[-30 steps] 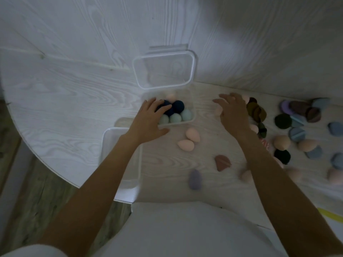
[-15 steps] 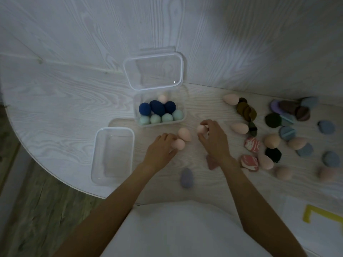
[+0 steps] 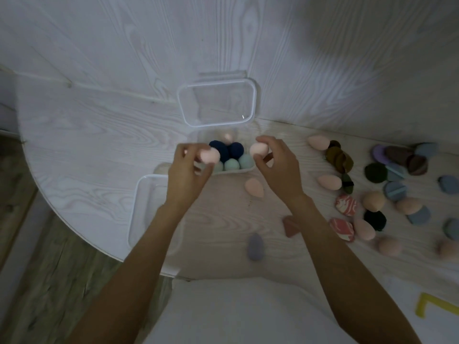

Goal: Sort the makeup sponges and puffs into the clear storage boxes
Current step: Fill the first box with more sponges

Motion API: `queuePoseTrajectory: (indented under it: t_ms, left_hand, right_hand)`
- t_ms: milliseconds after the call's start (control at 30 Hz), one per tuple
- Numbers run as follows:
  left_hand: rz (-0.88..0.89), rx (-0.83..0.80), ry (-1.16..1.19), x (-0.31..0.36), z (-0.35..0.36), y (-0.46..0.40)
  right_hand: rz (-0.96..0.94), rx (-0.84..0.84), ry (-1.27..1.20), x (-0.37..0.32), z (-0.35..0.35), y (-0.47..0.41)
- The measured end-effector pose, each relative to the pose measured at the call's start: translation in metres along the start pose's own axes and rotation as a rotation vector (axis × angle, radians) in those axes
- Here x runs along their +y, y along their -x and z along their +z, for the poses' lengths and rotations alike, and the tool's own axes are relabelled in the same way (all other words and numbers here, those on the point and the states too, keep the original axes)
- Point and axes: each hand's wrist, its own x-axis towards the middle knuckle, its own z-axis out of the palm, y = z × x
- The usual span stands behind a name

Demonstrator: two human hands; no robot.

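From the head camera, both hands are raised over the clear storage box (image 3: 244, 170) that stands at the middle of the white wood-grain table (image 3: 87, 145), its hinged lid (image 3: 217, 103) propped open against the wall behind. The left hand (image 3: 188, 172) pinches a pink sponge (image 3: 210, 155) between thumb and curled fingers above the box's left end; the right hand (image 3: 278, 167) grips a second pink sponge (image 3: 258, 149) the same way at the box's right end. Inside the box lie two navy sponges (image 3: 236, 149) in the back row, mint sponges (image 3: 232, 164) along the front wall and a pale pink one at the far side, partly hidden by the left hand. A second clear box (image 3: 146, 207) sits just in front and to the left, near the table's curved edge, with the left forearm crossing over it. A loose pink teardrop sponge (image 3: 254, 187) lies on the table just in front of the filled box, between the two wrists. A grey-lilac sponge (image 3: 255, 245) lies nearer the person, and a brownish wedge (image 3: 289, 227) shows partly from under the right forearm. Well to the right spread the unsorted pieces: olive-brown puffs (image 3: 339, 158), two red marbled sponges (image 3: 346, 204), peach sponges (image 3: 329, 182), dark green and black puffs (image 3: 375, 172) and blue-grey round puffs (image 3: 395, 191), several touching or overlapping.
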Motion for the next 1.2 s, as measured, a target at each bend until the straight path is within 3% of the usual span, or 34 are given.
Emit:
queuePoseTrajectory:
  t_ms: [67, 333, 433, 500, 533, 633, 700, 933, 1067, 1200]
  left_hand:
    - [0.074, 0.041, -0.076, -0.008, -0.002, -0.027]
    - [0.186, -0.109, -0.248, -0.032, 0.01, -0.061]
    - [0.149, -0.112, -0.236, -0.036, 0.009, -0.059]
    - [0.132, -0.108, -0.217, -0.036, 0.008, -0.059]
    - [0.125, -0.104, -0.207, -0.036, 0.008, -0.06]
    - [0.117, -0.103, -0.188, -0.038, 0.007, -0.064]
    - [0.133, -0.102, -0.215, -0.04, 0.006, -0.067]
    - [0.19, -0.164, -0.451, -0.037, 0.018, -0.07]
    - [0.194, -0.221, -0.615, -0.036, 0.027, -0.068]
    - [0.225, -0.243, -0.61, -0.032, 0.029, -0.065]
  right_hand:
    - [0.005, 0.006, 0.035, 0.007, 0.001, 0.0]
    - [0.071, -0.166, 0.346, 0.046, 0.012, 0.01]
    - [-0.006, -0.056, 0.505, 0.033, 0.014, 0.002]
    - [-0.161, 0.032, 0.471, 0.012, 0.023, -0.013]
    - [-0.242, -0.001, 0.417, 0.0, 0.031, -0.022]
    - [-0.387, -0.29, 0.353, -0.021, 0.064, -0.039]
    - [-0.366, -0.408, 0.383, -0.021, 0.078, -0.039]
    - [-0.355, -0.505, 0.416, -0.014, 0.079, -0.031]
    - [-0.356, -0.514, 0.397, -0.013, 0.076, -0.025]
    - [-0.326, -0.507, 0.361, -0.01, 0.075, -0.018]
